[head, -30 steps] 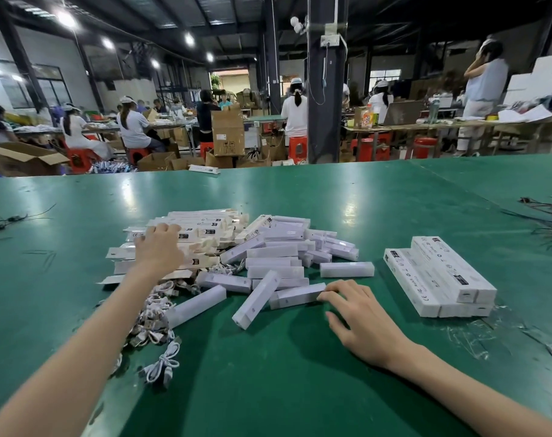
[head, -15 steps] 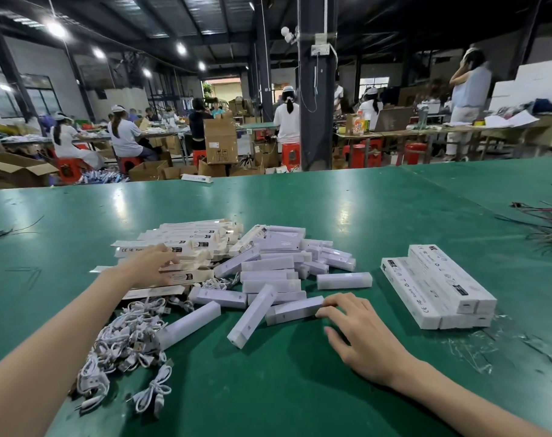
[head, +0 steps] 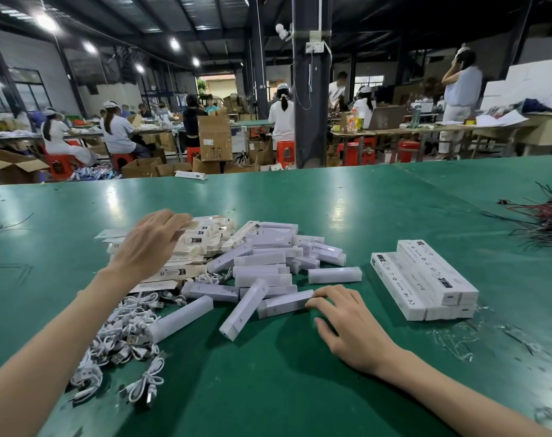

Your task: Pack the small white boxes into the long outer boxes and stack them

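Note:
A loose heap of small white boxes (head: 268, 263) lies in the middle of the green table (head: 268, 389). To its left sits a pile of flat, printed long outer boxes (head: 205, 238). My left hand (head: 148, 244) rests on that pile, fingers stretched over the top sheets; the thumb is hidden. My right hand (head: 353, 326) lies spread on the table, fingertips touching the near end of one small white box (head: 284, 302). A stack of filled long outer boxes (head: 426, 279) stands to the right of the heap.
A tangle of white cables (head: 123, 335) lies at the near left, beside my left forearm. Dark and red wires (head: 546, 216) lie at the far right edge. Scraps of clear film (head: 451, 335) lie in front of the stack. People work at benches beyond the table.
My left hand has slid to the right across the flat outer boxes and lifted slightly. My right hand has stayed at the end of the same small white box.

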`<state>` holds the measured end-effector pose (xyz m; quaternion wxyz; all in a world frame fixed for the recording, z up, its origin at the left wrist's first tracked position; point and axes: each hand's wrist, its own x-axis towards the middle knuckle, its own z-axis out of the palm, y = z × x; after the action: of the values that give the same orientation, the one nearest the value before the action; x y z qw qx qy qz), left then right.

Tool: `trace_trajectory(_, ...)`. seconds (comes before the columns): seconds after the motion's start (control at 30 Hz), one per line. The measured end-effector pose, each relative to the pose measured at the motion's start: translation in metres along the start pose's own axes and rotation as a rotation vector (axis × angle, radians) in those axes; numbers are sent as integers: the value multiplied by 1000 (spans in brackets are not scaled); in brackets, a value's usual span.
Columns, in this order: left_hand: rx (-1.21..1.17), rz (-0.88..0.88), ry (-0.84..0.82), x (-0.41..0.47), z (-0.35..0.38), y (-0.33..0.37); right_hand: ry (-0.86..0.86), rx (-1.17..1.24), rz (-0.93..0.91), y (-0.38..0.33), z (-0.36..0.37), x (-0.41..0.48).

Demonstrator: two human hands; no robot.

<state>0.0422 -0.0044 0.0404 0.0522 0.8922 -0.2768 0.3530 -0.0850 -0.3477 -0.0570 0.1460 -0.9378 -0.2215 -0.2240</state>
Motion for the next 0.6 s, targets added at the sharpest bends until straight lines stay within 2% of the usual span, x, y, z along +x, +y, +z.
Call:
trace_trajectory(0.13, -220, 75, 240, 5, 2, 82, 78, -32, 6, -6, -6, -1)
trace_trajectory(0.27, -480, 163, 371, -19, 17, 181, 217, -23, -8, -11, -9, -1)
trace_trajectory(0.33, -556, 241, 413, -28, 18, 215, 197, 61, -21, -12, -10, -2)
trace_trajectory(0.4, -619, 328, 468, -33, 16, 236, 164, 133, -62, -16, -9, -3)
trace_trajectory(0.5, -765, 403, 548, -41, 11, 250, 202, 207, -162, -26, -6, -2)
trace_trajectory(0.6, -829, 414, 535, -44, 13, 254, 245, 315, -240, -34, -6, 1)
